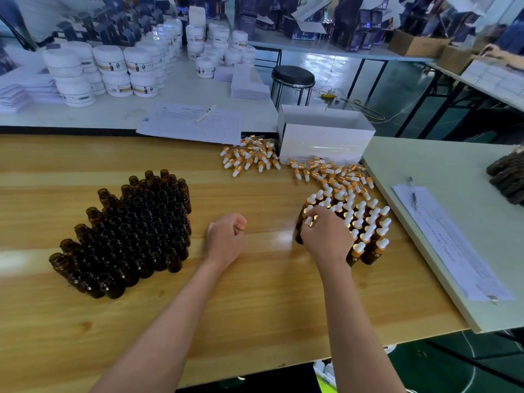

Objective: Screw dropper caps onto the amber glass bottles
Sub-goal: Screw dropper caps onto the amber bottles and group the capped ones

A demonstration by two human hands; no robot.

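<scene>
Several open amber glass bottles (133,231) stand packed together on the wooden table (255,293) at the left. At the right stands a group of capped bottles (368,231) with white bulbs and gold collars. My right hand (326,234) rests over the left edge of that group, its fingers curled round the cap of a capped bottle (307,221). In the middle of the table, my left hand (226,236) lies with its fingers curled into a loose fist, holding nothing. Loose dropper caps (249,157) lie in piles behind, with more loose caps (334,174) beside the box.
A white box (326,137) stands at the back by the caps. Paper forms with a pen (195,123) lie behind; another sheet and pen (442,236) lie on the pale board at the right. White jars (107,72) and a black stool (293,78) are farther back.
</scene>
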